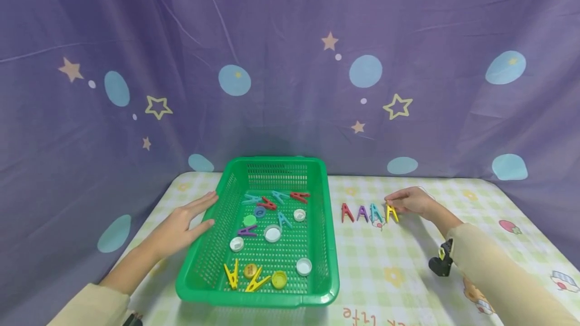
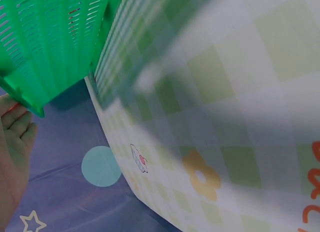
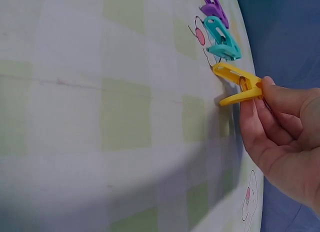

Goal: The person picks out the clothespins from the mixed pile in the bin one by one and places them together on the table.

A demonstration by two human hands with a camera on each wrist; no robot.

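Observation:
My right hand (image 1: 411,201) pinches the jaw end of a yellow clothespin (image 3: 239,84) between thumb and fingers, at the right end of a row on the cloth. Left of it in that row lie a teal clothespin (image 1: 375,213), a purple clothespin (image 1: 362,213) and a red clothespin (image 1: 347,213). My left hand (image 1: 183,223) rests with straight fingers at the left rim of a green basket (image 1: 333,265). Inside the basket are several clothespins, such as a purple one (image 1: 246,231) and a yellow one (image 1: 232,274), among several bottle caps, including a white cap (image 1: 272,234).
The table carries a green-and-white checked cloth (image 1: 362,270). A purple curtain (image 1: 290,114) with stars and ovals hangs behind it. A black wrist device (image 1: 441,259) is on the right sleeve. The basket walls rise between its contents and the row.

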